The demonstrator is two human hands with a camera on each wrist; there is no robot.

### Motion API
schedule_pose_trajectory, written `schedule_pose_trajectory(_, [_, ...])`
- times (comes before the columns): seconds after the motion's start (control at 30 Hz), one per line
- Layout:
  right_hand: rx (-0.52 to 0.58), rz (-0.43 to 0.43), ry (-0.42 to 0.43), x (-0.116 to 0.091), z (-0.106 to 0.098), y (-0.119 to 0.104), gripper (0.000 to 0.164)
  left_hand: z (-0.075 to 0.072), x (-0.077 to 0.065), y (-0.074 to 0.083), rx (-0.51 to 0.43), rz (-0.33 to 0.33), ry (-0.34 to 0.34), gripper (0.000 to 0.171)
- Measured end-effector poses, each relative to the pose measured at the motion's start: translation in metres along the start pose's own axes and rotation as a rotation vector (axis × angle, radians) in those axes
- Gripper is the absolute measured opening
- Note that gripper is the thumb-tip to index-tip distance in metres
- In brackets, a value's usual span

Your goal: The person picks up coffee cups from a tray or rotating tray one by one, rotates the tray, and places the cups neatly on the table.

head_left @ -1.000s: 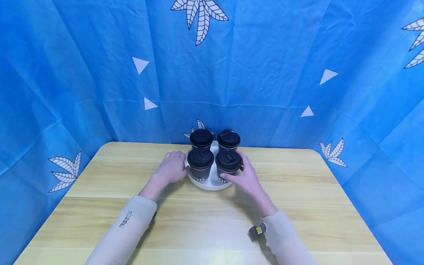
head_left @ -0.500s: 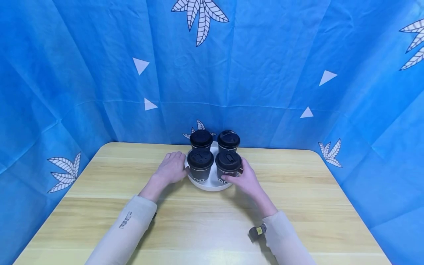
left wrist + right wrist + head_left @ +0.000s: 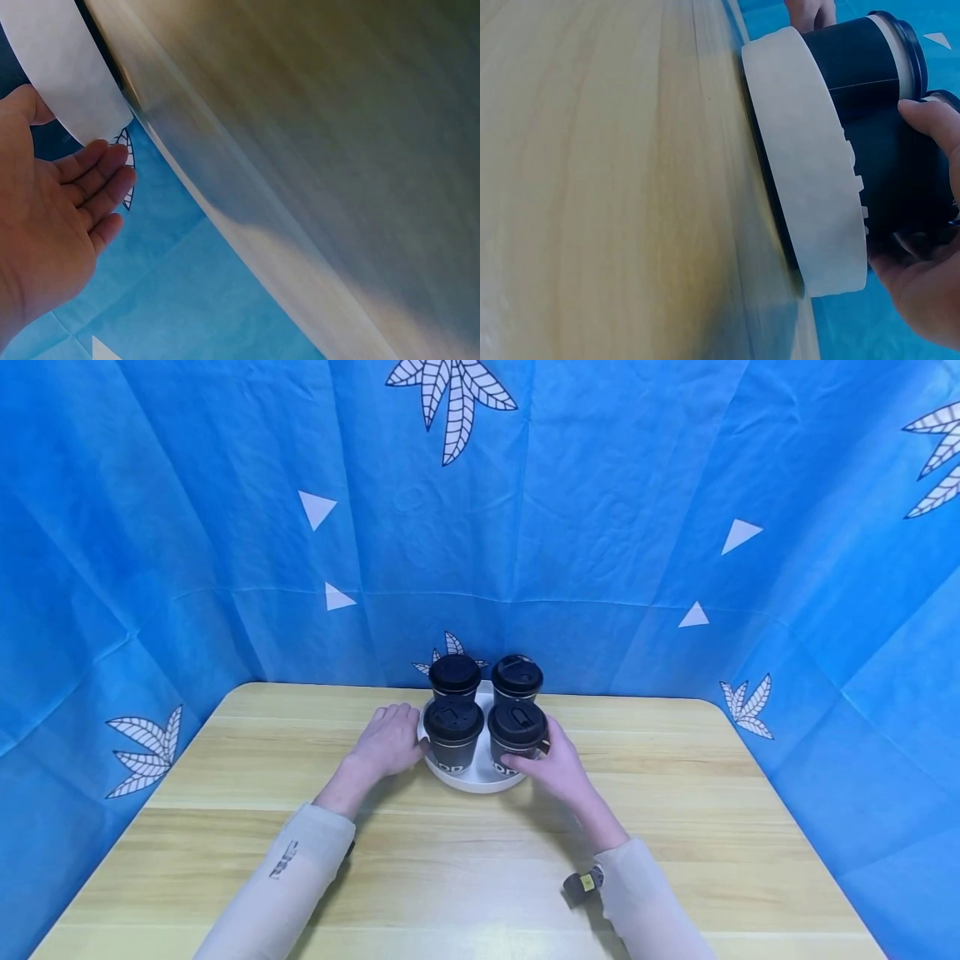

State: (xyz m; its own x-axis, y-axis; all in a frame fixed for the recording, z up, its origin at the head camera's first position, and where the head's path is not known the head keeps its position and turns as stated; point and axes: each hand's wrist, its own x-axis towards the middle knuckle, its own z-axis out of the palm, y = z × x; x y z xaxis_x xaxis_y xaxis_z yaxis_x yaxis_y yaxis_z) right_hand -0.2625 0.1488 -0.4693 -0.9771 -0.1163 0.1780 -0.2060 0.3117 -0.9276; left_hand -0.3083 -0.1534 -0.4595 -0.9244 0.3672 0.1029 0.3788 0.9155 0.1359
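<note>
Several dark paper coffee cups with black lids stand upright, two by two, in a round white tray. My right hand grips the front right cup, thumb on the near side and fingers round its right side. The right wrist view shows the thumb just below the lid and the cup low within the tray's rim. My left hand holds the tray's left edge, beside the front left cup. In the left wrist view its thumb is at the rim and the fingertips meet the white wall.
The tray sits at the back of a pale wooden table, close to a blue curtain with leaf prints. Two more lidded cups, the back left cup and the back right cup, stand behind the front pair.
The right hand's fingers have shifted slightly lower around the front right cup since one second ago. The left hand, the tray and the cups stay where they were.
</note>
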Motion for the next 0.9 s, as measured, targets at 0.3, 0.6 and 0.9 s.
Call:
schedule_pose_trajectory(0.3, [-0.001,-0.026,0.017,0.0,0.0,-0.003,0.085,0.0,0.0,0.0,0.006,-0.004,-0.002,0.049])
schedule_pose_trajectory(0.6, [0.004,-0.053,0.02,-0.002,0.0,-0.01,0.082,0.002,0.0,0.001,0.006,-0.006,-0.002,0.049])
schedule_pose_trajectory(0.9, [0.036,-0.074,0.018,-0.004,0.0,-0.018,0.085,0.003,-0.001,0.0,0.003,-0.005,0.002,0.049])
